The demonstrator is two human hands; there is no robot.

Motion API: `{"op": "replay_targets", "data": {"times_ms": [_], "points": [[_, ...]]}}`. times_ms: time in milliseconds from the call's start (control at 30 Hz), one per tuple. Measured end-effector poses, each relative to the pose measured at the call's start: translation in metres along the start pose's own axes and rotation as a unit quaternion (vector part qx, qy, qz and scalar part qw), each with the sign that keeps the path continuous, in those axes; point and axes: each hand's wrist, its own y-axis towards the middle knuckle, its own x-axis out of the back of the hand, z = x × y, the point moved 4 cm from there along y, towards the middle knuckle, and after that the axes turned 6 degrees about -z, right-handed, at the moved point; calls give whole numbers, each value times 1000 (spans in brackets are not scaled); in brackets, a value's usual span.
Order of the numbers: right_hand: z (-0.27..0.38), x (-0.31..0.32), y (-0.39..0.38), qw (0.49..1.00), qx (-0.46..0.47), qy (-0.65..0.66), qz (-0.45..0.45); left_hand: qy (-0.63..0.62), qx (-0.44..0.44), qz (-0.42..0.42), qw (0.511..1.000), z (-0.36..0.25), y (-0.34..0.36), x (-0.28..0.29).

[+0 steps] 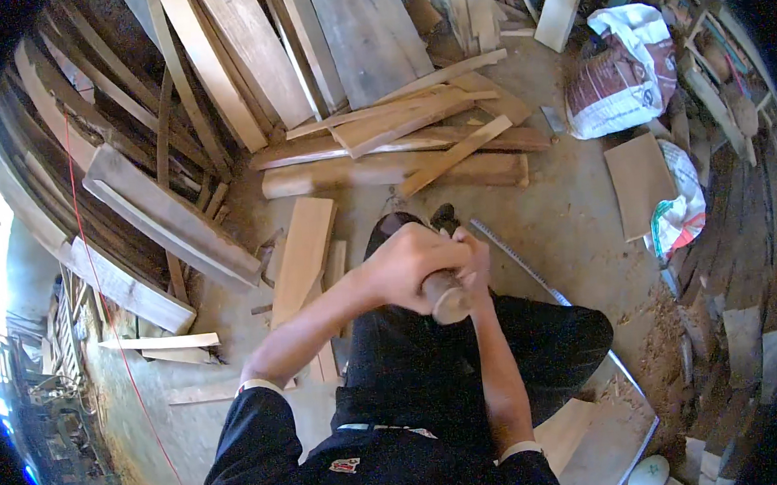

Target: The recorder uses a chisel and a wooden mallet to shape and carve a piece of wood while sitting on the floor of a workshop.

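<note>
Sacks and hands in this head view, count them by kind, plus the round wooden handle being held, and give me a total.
Sacks: 2, a big one and a smaller one near it
Hands: 2, left hand and right hand, both in a grip on the handle
Wooden handle: 1
Total: 5

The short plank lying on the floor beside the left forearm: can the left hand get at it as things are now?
Probably not right away: the left hand is wrapped around the wooden handle together with the right hand. The short plank lies uncovered, though.
</note>
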Motion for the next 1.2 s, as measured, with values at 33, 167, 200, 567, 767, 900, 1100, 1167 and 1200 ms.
{"op": "replay_targets", "data": {"times_ms": [33, 167, 200, 567, 767, 900, 1100, 1167, 1200], "points": [[-1, 2, -1, 1000, 9, -3, -11, 24, -12, -4, 1000, 0, -1, 2], [34, 5, 7, 999, 32, -34, 23, 18, -192, 1, 981, -91, 4, -6], [34, 8, 8, 999, 34, -35, 20, -62, -217, 31, 974, -107, 6, -11], [7, -17, -13, 993, 52, -95, 53, 36, -166, 12, 985, -90, 11, 2], [19, -11, -19, 993, 70, -94, 9, 0, -123, 69, 990, -65, -12, -12], [-4, 4, -24, 999, 2, -33, -36, 24, 151, 45, 987, 21, -21, -2], [18, 15, -19, 991, 59, -109, -55, 60, 240, -125, 961, 15, -16, 23], [20, 14, -20, 992, 56, -109, -38, 66, 290, -62, 953, 26, -19, 27], [21, 14, -23, 994, 46, -94, -30, 70, 340, 0, 938, 33, -26, 27]]}}
